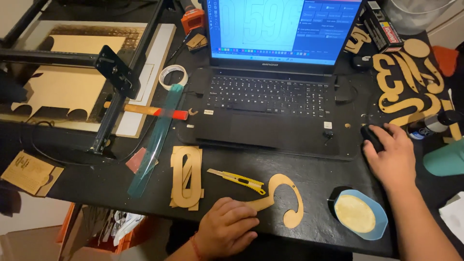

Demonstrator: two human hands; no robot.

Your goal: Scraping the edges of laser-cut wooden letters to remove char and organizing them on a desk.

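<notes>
My left hand (227, 227) rests curled at the table's front edge, touching the lower end of a curved wooden cutout (285, 200). A yellow utility knife (237, 180) lies just above it, and a wooden zero-shaped cutout (187, 176) lies to its left. My right hand (390, 157) lies on a black computer mouse (371, 137) right of the open black laptop (270, 96), whose screen shows a design program with large outlined shapes.
A laser cutter frame (113, 72) over a cut wooden sheet (63, 82) fills the left. A teal ruler (154, 140), a tape roll (173, 76), a blue bowl (360, 215), several wooden cutouts (411, 82) and a teal cup (447, 159) lie around.
</notes>
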